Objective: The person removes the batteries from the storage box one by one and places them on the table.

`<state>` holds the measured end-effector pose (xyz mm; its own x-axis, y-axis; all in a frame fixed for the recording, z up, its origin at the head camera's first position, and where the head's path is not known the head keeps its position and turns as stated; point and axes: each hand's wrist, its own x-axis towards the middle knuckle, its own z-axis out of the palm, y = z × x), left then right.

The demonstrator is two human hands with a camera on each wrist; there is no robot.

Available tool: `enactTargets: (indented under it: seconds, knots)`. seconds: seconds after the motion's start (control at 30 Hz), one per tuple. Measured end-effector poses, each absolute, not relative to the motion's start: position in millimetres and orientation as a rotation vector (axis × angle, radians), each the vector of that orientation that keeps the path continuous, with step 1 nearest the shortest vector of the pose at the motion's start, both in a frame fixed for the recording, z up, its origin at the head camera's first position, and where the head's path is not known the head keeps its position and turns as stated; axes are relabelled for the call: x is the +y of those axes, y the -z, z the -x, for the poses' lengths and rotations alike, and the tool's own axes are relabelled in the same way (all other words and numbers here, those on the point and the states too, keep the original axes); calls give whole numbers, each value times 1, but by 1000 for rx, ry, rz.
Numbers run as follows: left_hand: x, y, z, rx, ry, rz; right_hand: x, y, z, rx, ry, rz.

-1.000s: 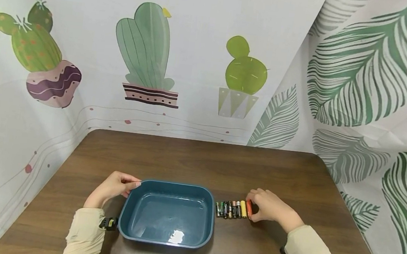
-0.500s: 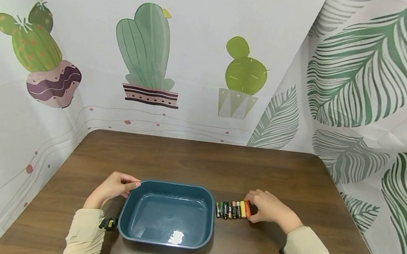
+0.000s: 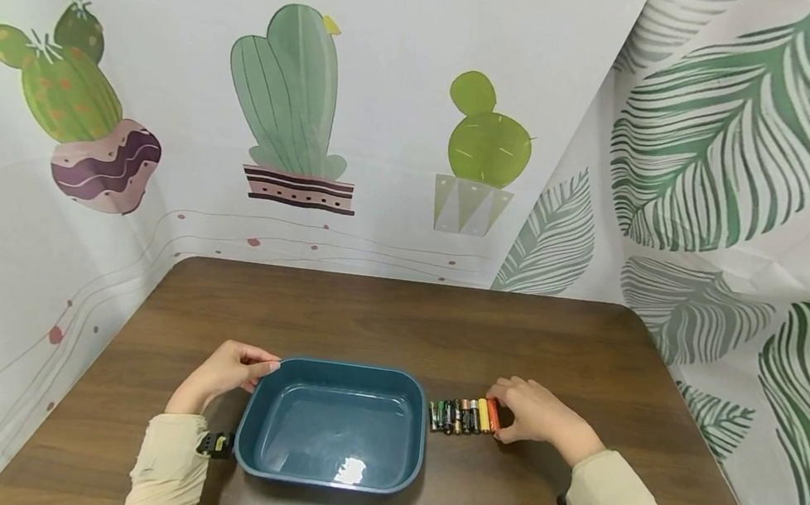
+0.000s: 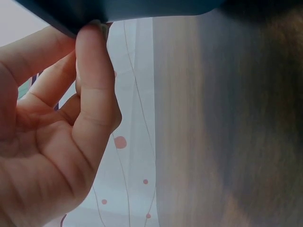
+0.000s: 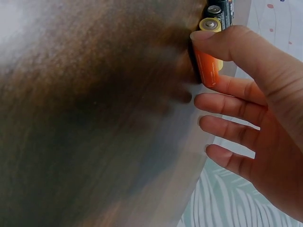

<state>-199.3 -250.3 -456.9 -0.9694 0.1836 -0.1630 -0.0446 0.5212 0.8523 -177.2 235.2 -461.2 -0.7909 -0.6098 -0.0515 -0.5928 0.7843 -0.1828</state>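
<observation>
A dark blue rectangular plastic tub (image 3: 325, 423) stands in the middle of the table. At its far left corner my left hand (image 3: 225, 371) pinches the rim between thumb and fingertips; the left wrist view shows the thumb pressed to the tub's wall (image 4: 156, 7). To the tub's right lies a row of several batteries (image 3: 459, 417) side by side. My right hand (image 3: 537, 413) holds the orange battery (image 5: 207, 70) at the row's right end, thumb at one end and index finger at the other. A yellow battery (image 3: 484, 416) lies right beside it.
The brown wooden table (image 3: 397, 318) has rounded far corners. Behind it hangs a white cloth (image 3: 398, 118) printed with cacti and leaves. The batteries' left end lies close to the tub's right wall.
My right hand and the orange battery have shifted slightly left, closing up to the yellow battery. My left hand and the tub have stayed put.
</observation>
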Motion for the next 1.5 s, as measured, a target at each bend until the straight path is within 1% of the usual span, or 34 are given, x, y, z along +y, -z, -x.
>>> enactTargets:
  seconds: [0.67, 0.87, 1.07, 1.3, 1.5]
  knots:
    - [-251, 457, 197, 2545, -1408, -141, 232, 458, 176, 2886, 276, 925]
    - [-251, 456, 197, 2548, -1408, -127, 207, 455, 178, 2925, 256, 1103]
    - [-249, 457, 197, 2535, -1424, -129, 178, 461, 179, 2955, 174, 1263]
    - [-248, 454, 194, 2529, -1427, -136, 162, 474, 181, 2966, 79, 1282]
    - [-248, 453, 195, 2528, -1431, -116, 156, 477, 183, 2967, 86, 1275]
